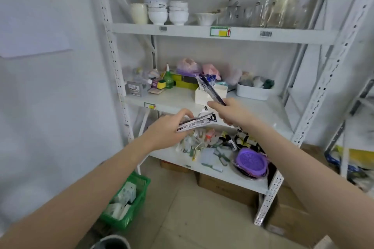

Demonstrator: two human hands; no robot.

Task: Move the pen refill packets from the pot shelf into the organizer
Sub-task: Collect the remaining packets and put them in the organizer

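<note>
My left hand grips a small bundle of pen refill packets, white with black print, held level in front of the middle shelf edge. My right hand pinches one dark, long refill packet by its lower end. That packet tilts up and to the left, its top end over the white organizer on the middle shelf. Blue pens stand in the organizer behind the packet. The two hands are close together, the bundle's end just below my right hand.
A white tub of bagged items sits right of the organizer. A green bottle and sponges crowd the shelf's back left. Bowls and glass jars fill the top shelf. The lower shelf holds clips and purple lids. A green basket stands on the floor.
</note>
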